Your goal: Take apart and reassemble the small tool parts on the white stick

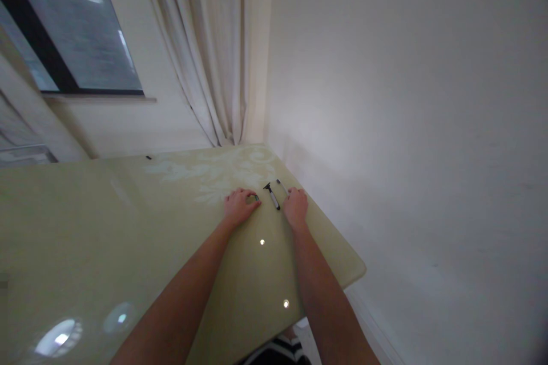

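On the glossy pale-green table lies a razor with a dark head and a grey handle, between my two hands. My left hand is to its left, thumb and fingers closed round a small dark object too small to name. Right of the razor, my right hand rests with its fingers closed on the near end of a thin pale stick with a dark tip, which looks like a toothbrush. The far end of this stick points away from me.
A small black item lies near the table's back edge, left of the hands. A wall runs along the table's right side. Behind the table hang a curtain and a window. Lamp reflections show on the tabletop.
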Tool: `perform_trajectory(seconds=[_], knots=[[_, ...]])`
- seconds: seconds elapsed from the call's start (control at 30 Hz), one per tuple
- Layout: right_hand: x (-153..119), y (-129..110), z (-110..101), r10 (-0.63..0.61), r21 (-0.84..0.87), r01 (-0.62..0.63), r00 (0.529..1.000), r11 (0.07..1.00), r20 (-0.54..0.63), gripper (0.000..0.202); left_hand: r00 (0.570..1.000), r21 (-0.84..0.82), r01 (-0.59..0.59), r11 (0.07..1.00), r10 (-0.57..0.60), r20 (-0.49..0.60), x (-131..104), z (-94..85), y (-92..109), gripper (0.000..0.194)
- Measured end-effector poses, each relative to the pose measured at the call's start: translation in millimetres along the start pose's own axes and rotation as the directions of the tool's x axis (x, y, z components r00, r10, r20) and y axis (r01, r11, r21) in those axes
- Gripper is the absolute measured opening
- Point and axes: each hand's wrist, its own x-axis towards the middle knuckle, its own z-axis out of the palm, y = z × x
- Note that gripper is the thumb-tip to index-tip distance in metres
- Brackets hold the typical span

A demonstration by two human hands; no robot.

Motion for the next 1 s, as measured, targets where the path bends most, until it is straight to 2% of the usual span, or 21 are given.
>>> perform_trajectory(seconds=[0.73,1.0], knots=[[-1.9,-1.2,-2.3,-0.015,-0.001,0.015,1.0,1.0,-0.012,0.032,1.0,0.012,0.006,1.0,-0.006,0.007,0.4,-0.6,0.3,0.04],[-4.7,-2.8,-1.0,-0.066,-0.021,0.064,0.99,0.998,-0.121,0.029,1.0,0.017,0.005,1.0,-0.005,0.006,-0.4,-2.3,2.3,0.04]])
